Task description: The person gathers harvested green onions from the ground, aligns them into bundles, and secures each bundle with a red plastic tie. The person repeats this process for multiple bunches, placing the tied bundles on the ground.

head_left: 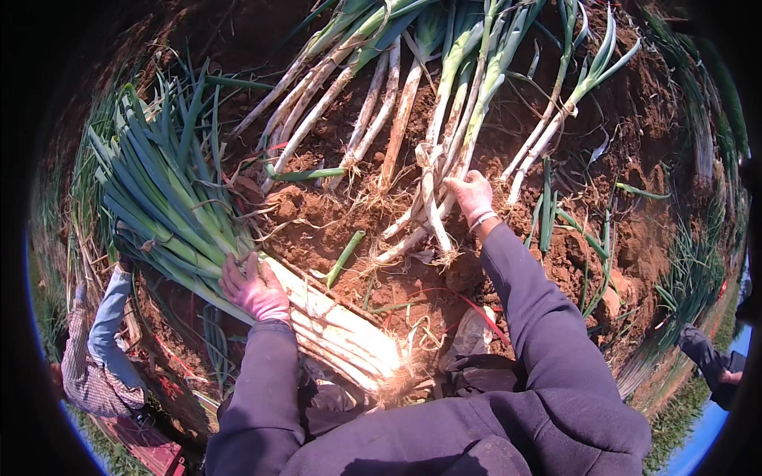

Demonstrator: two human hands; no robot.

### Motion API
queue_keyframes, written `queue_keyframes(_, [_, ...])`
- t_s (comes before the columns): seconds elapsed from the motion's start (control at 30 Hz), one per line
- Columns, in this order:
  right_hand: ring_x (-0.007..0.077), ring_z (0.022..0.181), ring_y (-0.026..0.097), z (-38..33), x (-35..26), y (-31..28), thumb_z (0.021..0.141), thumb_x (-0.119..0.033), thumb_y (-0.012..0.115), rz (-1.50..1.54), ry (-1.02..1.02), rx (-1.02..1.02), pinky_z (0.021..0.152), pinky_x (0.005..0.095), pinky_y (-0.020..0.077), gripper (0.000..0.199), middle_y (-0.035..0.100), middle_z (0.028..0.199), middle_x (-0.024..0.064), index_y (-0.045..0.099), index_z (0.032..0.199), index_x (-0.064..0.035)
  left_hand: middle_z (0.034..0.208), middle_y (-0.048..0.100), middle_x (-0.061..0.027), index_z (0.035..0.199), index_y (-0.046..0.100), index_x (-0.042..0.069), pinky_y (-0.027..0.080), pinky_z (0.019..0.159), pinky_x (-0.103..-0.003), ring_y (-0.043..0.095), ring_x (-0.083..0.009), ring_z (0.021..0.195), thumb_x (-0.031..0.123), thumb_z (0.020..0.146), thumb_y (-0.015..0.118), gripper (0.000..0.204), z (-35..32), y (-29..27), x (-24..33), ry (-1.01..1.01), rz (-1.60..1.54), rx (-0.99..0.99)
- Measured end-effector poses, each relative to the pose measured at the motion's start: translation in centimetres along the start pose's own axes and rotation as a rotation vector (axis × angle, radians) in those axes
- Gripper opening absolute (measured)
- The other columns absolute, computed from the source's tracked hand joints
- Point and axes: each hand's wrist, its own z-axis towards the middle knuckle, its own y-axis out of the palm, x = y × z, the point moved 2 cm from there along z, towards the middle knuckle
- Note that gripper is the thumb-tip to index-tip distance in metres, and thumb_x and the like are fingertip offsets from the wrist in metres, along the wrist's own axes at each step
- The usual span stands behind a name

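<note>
Gathering step: left hand [255, 289] rests open on the leek bundle [238, 254]; right hand [472, 197] grasps loose leeks [432, 202] ahead, which next need carrying across to the bundle.

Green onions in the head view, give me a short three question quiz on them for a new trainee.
1. True or false: the left hand rests on a gathered bundle of green onions.
2. What is the right hand touching?
A. a plastic crate
B. loose green onions lying on the soil
C. a knife
3. Fill in: the bundle's root ends point toward the person, and its green ______ fan out to the upper left.

Key: 1 true; 2 B; 3 leaves.
</note>
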Motion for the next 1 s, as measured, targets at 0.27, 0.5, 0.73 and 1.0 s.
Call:
queue_keyframes(0.27, [0.0246,0.092,0.067,7.7,0.2,-6.6,0.082,-0.036,0.086,0.279,0.096,0.036,0.076,0.0402,0.0546,0.058,0.069,0.102,0.0157,0.06,0.115,0.0042,0.148,0.049,-0.016,0.121,0.072,0.015,0.028,0.118,-0.057,0.042,-0.036,0.139,0.033,0.096,0.063,0.032,0.2,0.1,0.7,-0.015,-0.047,-0.028])
queue_keyframes(0.5, [0.0213,0.072,0.069,2.3,4.4,5.8,0.081,-0.028,0.082,0.459,0.265,-0.099,0.067,0.0384,0.0525,0.032,0.074,0.082,0.0108,0.073,0.093,0.0016,0.15,0.048,-0.0157,0.119,0.074,0.014,0.024,0.12,-0.057,0.04,-0.0361,0.143,0.034,0.097,0.062,0.033,0.2,-0.1,0.7,-0.034,0.021,-0.067])
queue_keyframes(0.73, [0.0408,0.097,0.072,2.2,-0.5,-1.9,0.077,-0.036,0.076,-0.178,0.172,-0.086,0.087,0.0436,0.0551,0.047,0.074,0.101,0.0254,0.075,0.105,0.0014,0.151,0.047,-0.0156,0.121,0.073,0.016,0.024,0.12,-0.057,0.039,-0.0358,0.143,0.034,0.097,0.062,0.032,-0.5,-0.1,-0.2,-0.036,0.002,-0.068])
queue_keyframes(1.0, [0.0346,0.092,0.073,-4.0,-8.3,-9.7,0.079,-0.025,0.08,-0.132,-0.374,0.246,0.083,0.0404,0.0568,0.05,0.073,0.101,0.0234,0.061,0.116,0.0034,0.149,0.049,-0.015,0.12,0.073,0.016,0.026,0.12,-0.056,0.042,-0.0353,0.141,0.033,0.095,0.064,0.031,-0.5,0.1,0.0,-0.028,0.003,-0.032])
